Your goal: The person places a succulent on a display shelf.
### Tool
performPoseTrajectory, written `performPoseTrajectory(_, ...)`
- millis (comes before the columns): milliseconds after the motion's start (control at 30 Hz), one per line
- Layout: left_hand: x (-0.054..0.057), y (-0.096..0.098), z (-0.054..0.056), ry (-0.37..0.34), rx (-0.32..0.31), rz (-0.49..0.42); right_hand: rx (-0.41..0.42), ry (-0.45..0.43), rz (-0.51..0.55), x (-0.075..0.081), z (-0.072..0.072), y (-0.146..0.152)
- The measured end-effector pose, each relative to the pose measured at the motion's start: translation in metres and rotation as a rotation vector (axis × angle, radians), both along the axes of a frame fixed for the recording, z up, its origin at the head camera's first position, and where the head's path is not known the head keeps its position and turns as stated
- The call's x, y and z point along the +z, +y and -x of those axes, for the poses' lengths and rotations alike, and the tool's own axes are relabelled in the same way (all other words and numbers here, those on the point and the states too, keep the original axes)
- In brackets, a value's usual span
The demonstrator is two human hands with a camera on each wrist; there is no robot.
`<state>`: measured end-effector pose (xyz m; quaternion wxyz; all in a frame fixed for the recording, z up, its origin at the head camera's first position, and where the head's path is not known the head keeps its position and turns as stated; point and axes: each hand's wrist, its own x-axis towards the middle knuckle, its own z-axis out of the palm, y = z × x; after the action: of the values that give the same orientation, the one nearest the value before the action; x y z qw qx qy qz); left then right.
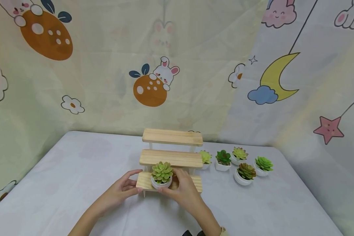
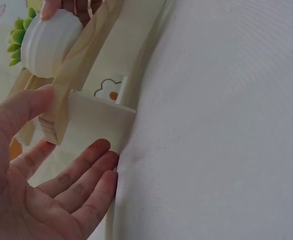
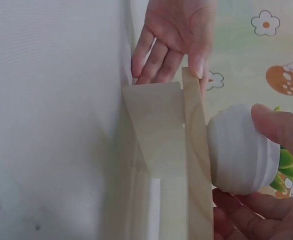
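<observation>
A three-step wooden display stand (image 1: 171,157) stands on the table, with pale boards on white supports. On its lowest board (image 3: 199,165) sits a green potted succulent (image 1: 162,172) in a ribbed white pot (image 2: 49,42). My right hand (image 1: 185,190) pinches this pot, thumb at the front and fingers round the far side. At the stand's left end my left hand (image 1: 121,189) holds the lowest board between thumb and forefinger. Its other fingers extend loosely beside the white support (image 2: 101,115), below the board.
Right of the stand are several more potted succulents: a dark green one (image 1: 223,158), a reddish one (image 1: 245,173), a bright green one (image 1: 263,165) and a yellowish one (image 1: 239,154). Another (image 1: 206,158) is partly hidden behind the stand. A printed cloth (image 1: 106,82) hangs behind the white table (image 1: 62,183).
</observation>
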<state>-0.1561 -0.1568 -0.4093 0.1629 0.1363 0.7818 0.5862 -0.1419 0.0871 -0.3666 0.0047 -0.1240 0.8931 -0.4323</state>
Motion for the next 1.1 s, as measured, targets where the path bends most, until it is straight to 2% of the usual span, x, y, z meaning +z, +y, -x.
performPoseTrajectory(300,-0.001,-0.001,0.001,0.006,-0.005,0.002,0.085,-0.05,0.094,0.016,-0.002,0.037)
performPoseTrajectory(467,-0.002,-0.001,0.002,0.009,-0.004,0.002,0.076,-0.041,0.095,0.026,-0.003,0.068)
performPoseTrajectory(733,-0.001,0.0,0.001,0.004,0.0,0.004,-0.054,0.025,0.073,0.03,-0.001,0.114)
performPoseTrajectory(933,0.001,0.0,0.001,-0.002,0.014,0.007,-0.168,0.03,0.046,0.028,-0.001,0.141)
performPoseTrajectory(1100,0.0,-0.001,0.002,-0.007,0.004,0.003,-0.273,-0.006,0.031,0.029,-0.004,0.165)
